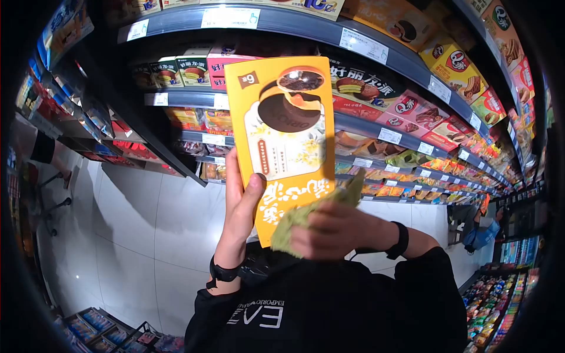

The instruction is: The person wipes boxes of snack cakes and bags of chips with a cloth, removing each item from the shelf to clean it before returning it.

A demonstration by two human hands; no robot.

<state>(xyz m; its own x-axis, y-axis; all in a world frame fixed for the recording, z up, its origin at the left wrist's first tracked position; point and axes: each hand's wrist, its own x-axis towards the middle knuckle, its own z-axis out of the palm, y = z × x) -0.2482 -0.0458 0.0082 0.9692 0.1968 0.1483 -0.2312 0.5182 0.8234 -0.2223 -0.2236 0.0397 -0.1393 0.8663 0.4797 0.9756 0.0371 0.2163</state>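
Observation:
My left hand (pixel 240 206) grips the left edge of a yellow snack box (pixel 294 159), its thumb lying over the front. The box is upright before my chest and shows a picture of a dark round filled cake; its large white lettering is upside down to me. In my right hand (pixel 329 229) is a bunched green cloth (pixel 285 232), pressed against or just in front of the lower right part of the box. The fingers of this hand are a little blurred. Each wrist carries a black band.
Shelves (pixel 294 20) stocked with boxed cakes and price labels curve across the front and right. Pink boxes (pixel 406 112) stand behind the yellow one. A dark shelf end (pixel 153 129) rises at left. Pale floor tiles (pixel 129 229) lie below, and low racks (pixel 97 323) fill the lower left.

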